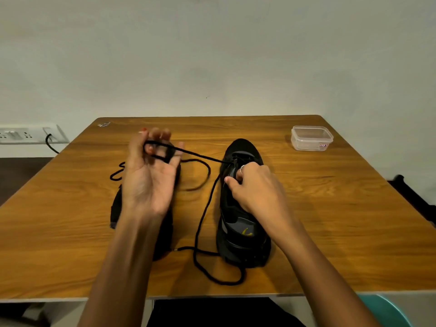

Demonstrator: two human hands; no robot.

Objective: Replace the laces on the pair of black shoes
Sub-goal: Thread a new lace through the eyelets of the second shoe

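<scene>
Two black shoes stand side by side on the wooden table [330, 220], toes pointing away from me. The right shoe [243, 232] has a grey tongue. A black lace [203, 223] runs from its front eyelets, one end trailing in loops past the heel. My right hand [254, 187] grips the front of that shoe's tongue. The other end of the lace stretches taut to my left hand [153, 171], raised palm up, with the lace looped around its curled fingers. The left shoe [165, 232] is mostly hidden under my left forearm. Another loose black lace [200, 182] lies between the shoes.
A clear plastic box with a lid [311, 138] stands at the table's far right. A wall socket strip with a black cable [30, 135] is on the left beyond the table. A teal chair edge [387, 310] shows at the lower right.
</scene>
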